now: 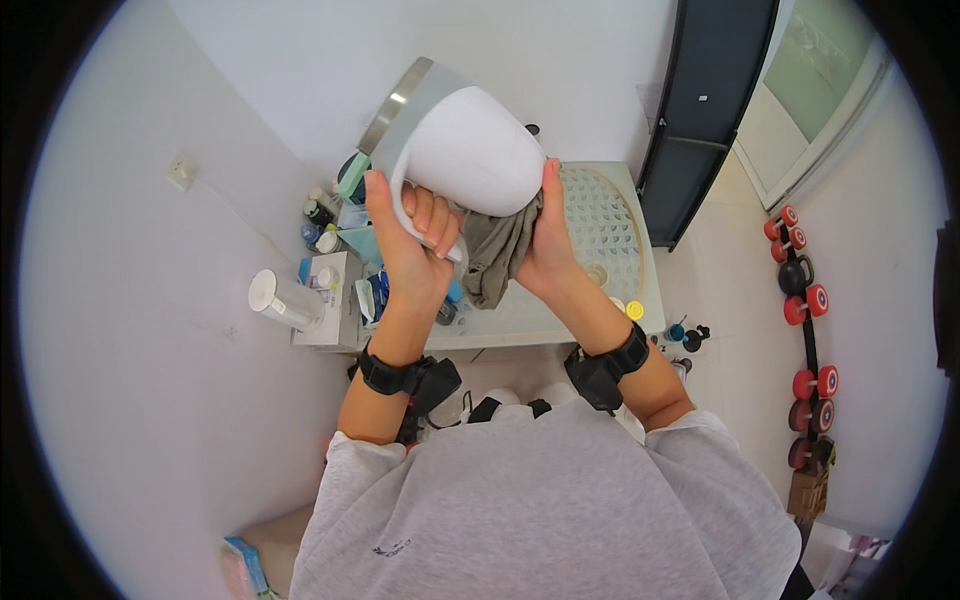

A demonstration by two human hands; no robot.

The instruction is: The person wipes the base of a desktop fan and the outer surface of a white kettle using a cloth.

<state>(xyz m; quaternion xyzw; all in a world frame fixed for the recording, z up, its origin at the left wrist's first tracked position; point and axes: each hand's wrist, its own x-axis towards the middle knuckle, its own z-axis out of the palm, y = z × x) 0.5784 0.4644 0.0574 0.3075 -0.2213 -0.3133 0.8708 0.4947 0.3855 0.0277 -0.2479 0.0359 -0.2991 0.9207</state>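
A white electric kettle (470, 145) with a grey band and metal rim is held up and tilted, its opening toward the upper left. My left hand (410, 235) grips its white handle, fingers wrapped through it. My right hand (545, 235) presses a grey-green cloth (500, 255) against the kettle's underside, and the cloth hangs down between both hands. Both wrists wear black bands.
Below the hands stands a white table (610, 215) with a dotted, patterned top. Bottles, jars and boxes (335, 225) crowd its left end, with a white cylinder (280, 300) on a box. A black cabinet (700, 110) stands at right, and red dumbbells (800, 290) line the floor.
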